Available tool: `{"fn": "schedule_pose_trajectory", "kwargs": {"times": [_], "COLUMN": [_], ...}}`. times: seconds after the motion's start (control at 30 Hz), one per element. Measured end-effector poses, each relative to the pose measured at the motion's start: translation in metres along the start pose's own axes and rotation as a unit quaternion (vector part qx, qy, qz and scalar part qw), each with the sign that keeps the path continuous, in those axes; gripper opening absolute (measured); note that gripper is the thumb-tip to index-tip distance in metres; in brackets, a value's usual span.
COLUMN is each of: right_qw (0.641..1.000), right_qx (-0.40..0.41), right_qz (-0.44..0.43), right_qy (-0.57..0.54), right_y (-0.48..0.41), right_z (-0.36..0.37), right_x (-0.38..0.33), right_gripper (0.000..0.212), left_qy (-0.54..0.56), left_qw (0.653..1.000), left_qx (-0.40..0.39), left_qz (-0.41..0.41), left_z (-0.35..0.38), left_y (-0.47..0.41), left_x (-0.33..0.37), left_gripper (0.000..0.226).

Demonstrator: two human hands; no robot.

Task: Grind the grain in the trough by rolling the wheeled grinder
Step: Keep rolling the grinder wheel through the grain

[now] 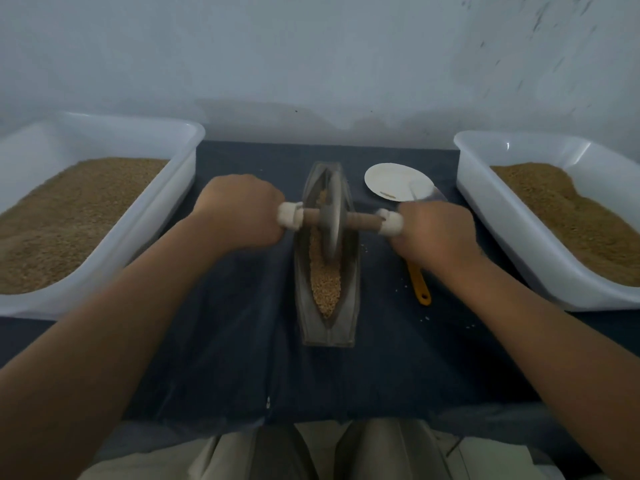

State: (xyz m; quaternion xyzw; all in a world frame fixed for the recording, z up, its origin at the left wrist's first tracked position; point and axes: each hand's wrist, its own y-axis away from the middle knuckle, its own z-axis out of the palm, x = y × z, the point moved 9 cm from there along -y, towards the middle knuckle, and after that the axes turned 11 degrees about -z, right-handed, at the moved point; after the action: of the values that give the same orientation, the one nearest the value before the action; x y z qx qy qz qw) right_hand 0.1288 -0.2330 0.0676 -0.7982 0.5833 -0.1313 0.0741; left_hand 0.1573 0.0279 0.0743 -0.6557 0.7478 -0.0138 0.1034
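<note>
Both my left hand point(242, 211) and right hand point(436, 233) clenched the padded handle ends of the grinder point(330, 220), its wheel standing in the far half of the trough point(329, 336) on the grain point(325, 282). Grinding was under way, I judged; next it needed a level roll toward the near heap.

Both hands point(242, 211) on wheeled grinder point(331, 216)

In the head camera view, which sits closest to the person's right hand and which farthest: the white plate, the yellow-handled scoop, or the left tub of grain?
1. Yellow-handled scoop: passes directly under the right hand, which grips the grinder.
2. White plate: just ahead of the hand, slightly left.
3. Left tub: farthest, across the trough on the opposite side.
</note>
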Motion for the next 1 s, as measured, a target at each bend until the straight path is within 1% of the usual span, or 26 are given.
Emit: {"fn": "schedule_pose_trajectory", "kwargs": {"times": [0.07,0.13,0.17,0.2,0.27,0.37,0.43,0.47,0.53,0.6,0.63,0.73,0.8,0.87,1.0], "right_qw": [0.999,0.996,0.993,0.993,0.996,0.997,0.998,0.998,0.998,0.999,0.999,0.998,0.997,0.998,1.0], "right_qx": [0.021,0.063,0.083,0.086,0.054,0.04,0.011,0.0,-0.009,0.002,0.011,0.026,0.027,0.023,0.007], "right_qz": [-0.035,-0.067,-0.078,-0.081,-0.065,-0.024,-0.011,-0.009,-0.006,-0.014,-0.024,-0.055,-0.064,-0.051,0.015], "right_qy": [-0.018,-0.022,-0.022,-0.019,0.001,0.054,0.065,0.064,0.055,0.052,0.043,-0.034,-0.046,-0.035,0.006], "right_y": [0.032,0.058,0.063,0.062,0.043,-0.01,-0.038,-0.045,-0.04,-0.016,0.001,0.046,0.056,0.045,-0.014], "right_z": [-0.008,-0.024,-0.029,-0.031,-0.026,-0.021,-0.02,-0.02,-0.02,-0.022,-0.023,-0.025,-0.023,-0.017,-0.002], "right_x": [-0.01,-0.02,-0.023,-0.023,-0.021,-0.012,-0.01,-0.01,-0.009,-0.01,-0.013,-0.02,-0.02,-0.017,-0.002], "right_gripper": [0.031,0.032,0.032,0.032,0.029,0.023,0.027,0.028,0.025,0.021,0.024,0.04,0.042,0.036,0.02], "left_qy": [-0.013,-0.018,-0.018,-0.018,0.006,0.051,0.069,0.072,0.072,0.065,0.057,0.029,0.003,-0.015,0.02], "left_qw": [0.999,0.995,0.994,0.995,0.998,0.996,0.993,0.993,0.994,0.996,0.997,0.995,0.992,0.994,0.997], "left_qx": [0.036,0.081,0.09,0.087,0.06,0.053,0.04,0.032,0.031,0.034,0.039,0.096,0.125,0.105,0.055], "left_qz": [0.031,0.058,0.062,0.054,0.009,-0.057,-0.086,-0.089,-0.08,-0.059,-0.046,0.004,0.032,0.017,-0.054], "left_z": [-0.003,-0.008,-0.007,-0.003,0.009,0.019,0.022,0.022,0.02,0.018,0.018,0.005,-0.001,0.001,0.002], "left_y": [0.034,0.06,0.064,0.061,0.043,0.003,-0.018,-0.022,-0.017,0.004,0.02,0.065,0.071,0.055,-0.009], "left_x": [-0.001,-0.001,-0.003,-0.005,-0.01,-0.013,-0.018,-0.018,-0.017,-0.015,-0.014,-0.012,-0.008,-0.005,-0.007], "left_gripper": [0.025,0.028,0.031,0.032,0.035,0.043,0.038,0.034,0.036,0.041,0.042,0.042,0.04,0.035,0.027]}}
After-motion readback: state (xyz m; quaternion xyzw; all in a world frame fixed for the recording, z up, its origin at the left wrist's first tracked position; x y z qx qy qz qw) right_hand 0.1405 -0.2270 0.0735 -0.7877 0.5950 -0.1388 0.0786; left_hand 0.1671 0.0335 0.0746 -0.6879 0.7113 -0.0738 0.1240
